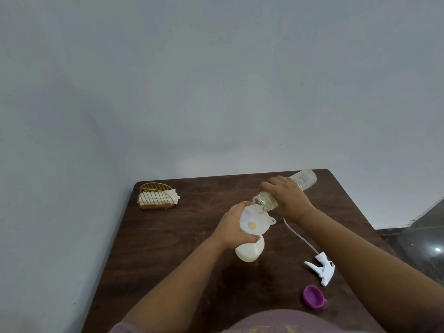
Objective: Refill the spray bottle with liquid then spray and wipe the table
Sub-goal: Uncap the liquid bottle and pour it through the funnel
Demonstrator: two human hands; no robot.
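A white spray bottle (249,251) stands on the dark wooden table (168,236) with a translucent funnel (254,221) in its neck. My left hand (234,227) grips the bottle's top just under the funnel. My right hand (287,197) holds a clear bottle (302,180) tipped on its side, its open mouth over the funnel, and pale liquid shows in the funnel's hole. The white spray head (322,269) with its long dip tube lies on the table to the right.
A purple cap (313,296) lies open side up near the table's front right. A gold wire holder with white napkins (156,198) stands at the back left corner. A grey wall runs behind and to the left; dark floor shows at right.
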